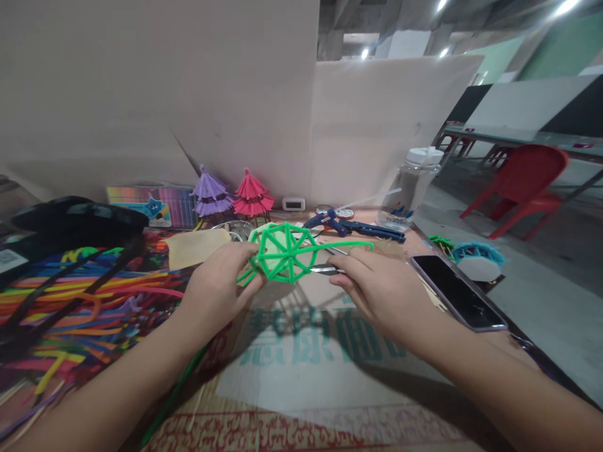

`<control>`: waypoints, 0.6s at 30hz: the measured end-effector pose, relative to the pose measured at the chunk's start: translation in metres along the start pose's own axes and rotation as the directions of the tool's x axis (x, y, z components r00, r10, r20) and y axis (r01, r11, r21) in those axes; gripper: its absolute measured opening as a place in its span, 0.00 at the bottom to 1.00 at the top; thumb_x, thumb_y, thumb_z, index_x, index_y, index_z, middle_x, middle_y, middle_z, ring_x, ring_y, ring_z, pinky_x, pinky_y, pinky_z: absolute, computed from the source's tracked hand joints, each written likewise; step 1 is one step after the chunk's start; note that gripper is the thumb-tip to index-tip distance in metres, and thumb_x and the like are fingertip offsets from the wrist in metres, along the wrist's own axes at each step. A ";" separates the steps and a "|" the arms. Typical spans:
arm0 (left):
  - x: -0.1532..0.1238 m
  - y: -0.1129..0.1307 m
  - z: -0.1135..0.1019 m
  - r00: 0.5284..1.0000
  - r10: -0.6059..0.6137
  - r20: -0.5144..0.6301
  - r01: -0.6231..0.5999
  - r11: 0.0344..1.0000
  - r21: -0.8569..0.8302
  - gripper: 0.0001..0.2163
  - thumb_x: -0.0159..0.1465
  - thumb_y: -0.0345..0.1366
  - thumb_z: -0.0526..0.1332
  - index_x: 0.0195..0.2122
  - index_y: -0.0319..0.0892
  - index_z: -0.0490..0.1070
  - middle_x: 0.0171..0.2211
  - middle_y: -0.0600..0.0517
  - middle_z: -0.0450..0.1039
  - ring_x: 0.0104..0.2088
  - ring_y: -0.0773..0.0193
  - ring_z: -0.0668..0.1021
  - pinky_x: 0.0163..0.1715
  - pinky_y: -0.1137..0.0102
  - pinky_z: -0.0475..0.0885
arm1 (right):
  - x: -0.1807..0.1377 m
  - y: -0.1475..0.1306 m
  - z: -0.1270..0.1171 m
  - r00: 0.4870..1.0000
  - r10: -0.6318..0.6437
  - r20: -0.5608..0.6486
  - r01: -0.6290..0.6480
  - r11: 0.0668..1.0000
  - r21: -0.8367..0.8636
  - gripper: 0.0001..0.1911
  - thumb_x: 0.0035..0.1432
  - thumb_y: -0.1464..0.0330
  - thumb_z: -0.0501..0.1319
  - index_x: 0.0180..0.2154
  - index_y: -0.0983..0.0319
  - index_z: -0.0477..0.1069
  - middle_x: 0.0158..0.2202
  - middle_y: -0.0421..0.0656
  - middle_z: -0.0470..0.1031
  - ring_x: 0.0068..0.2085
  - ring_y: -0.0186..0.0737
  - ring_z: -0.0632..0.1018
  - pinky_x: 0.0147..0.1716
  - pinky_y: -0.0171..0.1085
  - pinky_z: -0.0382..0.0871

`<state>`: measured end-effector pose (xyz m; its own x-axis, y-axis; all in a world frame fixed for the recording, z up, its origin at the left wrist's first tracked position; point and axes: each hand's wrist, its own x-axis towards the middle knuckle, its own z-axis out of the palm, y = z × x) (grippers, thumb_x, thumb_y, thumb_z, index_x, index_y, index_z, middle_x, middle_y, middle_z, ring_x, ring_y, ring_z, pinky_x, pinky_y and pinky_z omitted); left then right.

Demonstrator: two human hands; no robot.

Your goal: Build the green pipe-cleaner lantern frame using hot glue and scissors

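Note:
My left hand (221, 282) pinches the left edge of a green pipe-cleaner frame (288, 254), shaped like a spoked wheel and held upright above the work surface. A long green strand (346, 245) runs from its hub out to the right, over my right hand, and bends at its tip. My right hand (372, 282) is closed on what look like scissors (324, 269). Their metal blades point left at the frame's right edge, and the handles are hidden in my fingers. Whether the blades touch the frame, I cannot tell.
Many coloured pipe cleaners (108, 307) cover the left side, beside a black bag (78, 223). Purple (211, 193) and pink (253, 193) umbrella-like crafts stand behind, near a blue glue gun (325, 220). A phone (456, 292) and a clear bottle (405, 188) are at the right.

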<state>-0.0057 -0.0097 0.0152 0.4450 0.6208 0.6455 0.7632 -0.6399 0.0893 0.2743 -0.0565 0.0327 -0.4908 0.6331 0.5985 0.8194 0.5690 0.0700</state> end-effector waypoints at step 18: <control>-0.003 0.002 0.001 0.998 -0.060 0.030 0.060 0.998 -0.002 0.13 0.66 0.41 0.59 0.49 0.45 0.70 0.47 0.45 0.79 0.48 0.49 0.80 0.49 0.57 0.75 | 0.001 0.001 -0.001 1.000 0.015 0.000 -0.015 0.998 0.063 0.23 0.74 0.59 0.46 0.43 0.63 0.76 0.36 0.47 0.81 0.35 0.44 0.79 0.31 0.39 0.63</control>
<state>-0.0055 -0.0121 0.0132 0.4126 0.6711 0.6159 0.7873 -0.6029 0.1294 0.2755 -0.0559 0.0343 -0.4786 0.6414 0.5996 0.8061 0.5917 0.0105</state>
